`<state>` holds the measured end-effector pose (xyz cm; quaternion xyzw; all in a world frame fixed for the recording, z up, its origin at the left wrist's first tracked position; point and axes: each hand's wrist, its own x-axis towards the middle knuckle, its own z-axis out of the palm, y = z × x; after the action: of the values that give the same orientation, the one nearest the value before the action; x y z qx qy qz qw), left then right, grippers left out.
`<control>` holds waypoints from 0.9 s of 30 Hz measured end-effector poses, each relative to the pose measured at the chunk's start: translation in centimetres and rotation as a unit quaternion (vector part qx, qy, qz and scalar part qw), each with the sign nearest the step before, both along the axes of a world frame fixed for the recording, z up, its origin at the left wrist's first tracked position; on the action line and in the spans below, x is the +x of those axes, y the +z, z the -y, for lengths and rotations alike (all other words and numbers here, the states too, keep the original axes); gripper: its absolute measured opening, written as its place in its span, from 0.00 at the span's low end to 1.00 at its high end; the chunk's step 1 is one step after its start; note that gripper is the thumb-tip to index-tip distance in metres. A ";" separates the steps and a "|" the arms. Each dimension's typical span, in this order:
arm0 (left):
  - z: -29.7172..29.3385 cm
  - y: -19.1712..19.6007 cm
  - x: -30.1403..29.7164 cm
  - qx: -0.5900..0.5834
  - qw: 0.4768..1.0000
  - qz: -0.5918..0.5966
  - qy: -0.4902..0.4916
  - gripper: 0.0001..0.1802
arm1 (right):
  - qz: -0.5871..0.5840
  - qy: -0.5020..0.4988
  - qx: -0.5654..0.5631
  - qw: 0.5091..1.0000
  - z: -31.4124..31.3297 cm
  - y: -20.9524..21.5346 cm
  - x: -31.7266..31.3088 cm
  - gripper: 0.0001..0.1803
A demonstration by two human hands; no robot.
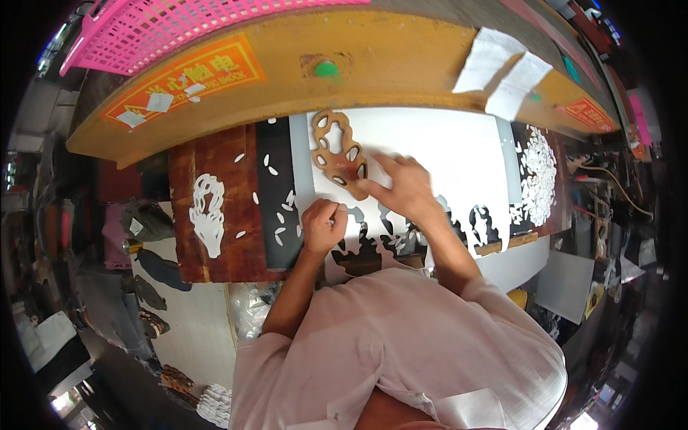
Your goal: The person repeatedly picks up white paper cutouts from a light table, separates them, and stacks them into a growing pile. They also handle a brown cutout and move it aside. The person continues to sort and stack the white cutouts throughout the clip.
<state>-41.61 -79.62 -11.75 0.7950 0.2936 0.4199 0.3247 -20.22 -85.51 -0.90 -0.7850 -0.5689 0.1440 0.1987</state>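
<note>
A white sheet point(444, 150) lies across the worktable, its near edge cut into ragged openings. On its far left part rests a tan cutting die point(331, 154), a flat looped shape with several openings. My right hand point(401, 188) is at the die's right side, thumb by its near end, fingers apart and slightly blurred. Close to the sheet's near left edge, my left hand point(324, 223) is closed; whatever its fingers pinch is hidden. A white openwork cut piece point(208, 215) lies on the reddish-brown board point(193, 258) at the left.
An orange machine beam point(287, 68) spans the far side, with white papers point(489, 61) stuck on it. Above it sits a pink plastic basket point(154, 32). Small white scraps point(539, 175) are heaped at the right; others dot the black strip point(276, 244) at the left.
</note>
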 end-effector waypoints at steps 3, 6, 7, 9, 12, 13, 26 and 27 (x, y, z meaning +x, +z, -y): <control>-1.4 -1.1 1.1 0.029 0.999 -0.011 -0.017 0.09 | -0.031 0.049 -0.075 0.996 -6.9 -3.5 -2.7 0.57; -1.7 -1.8 1.0 0.018 0.999 -0.040 -0.032 0.08 | 0.087 0.027 0.043 0.995 -8.1 -7.3 -5.3 0.49; -1.5 -1.8 0.8 0.042 0.998 -0.029 -0.041 0.07 | 0.074 0.005 0.028 0.997 -8.1 -8.0 -5.6 0.45; -1.6 -1.7 0.9 0.054 0.996 -0.061 -0.040 0.07 | -0.015 0.015 0.019 1.000 -8.0 -8.3 -4.2 0.40; -1.6 -1.3 1.0 0.058 0.995 -0.076 -0.042 0.06 | -0.330 -0.014 0.011 0.944 -8.8 -6.3 1.1 0.33; -1.6 -1.2 1.1 0.056 0.994 -0.083 -0.043 0.06 | -0.508 -0.057 -0.062 0.857 -8.9 -5.3 3.7 0.33; -1.7 -1.0 1.8 0.058 0.992 -0.112 -0.019 0.07 | -0.001 0.018 0.030 0.999 -4.3 -8.4 6.1 0.39; -1.8 -1.2 1.9 0.066 0.990 -0.126 -0.013 0.07 | 0.027 0.017 0.037 0.999 -4.2 -8.8 5.7 0.37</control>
<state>-39.76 -77.84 -12.91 0.8654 0.2929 0.3304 0.2372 -14.52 -81.28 -9.73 -0.7712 -0.5920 0.1046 0.2094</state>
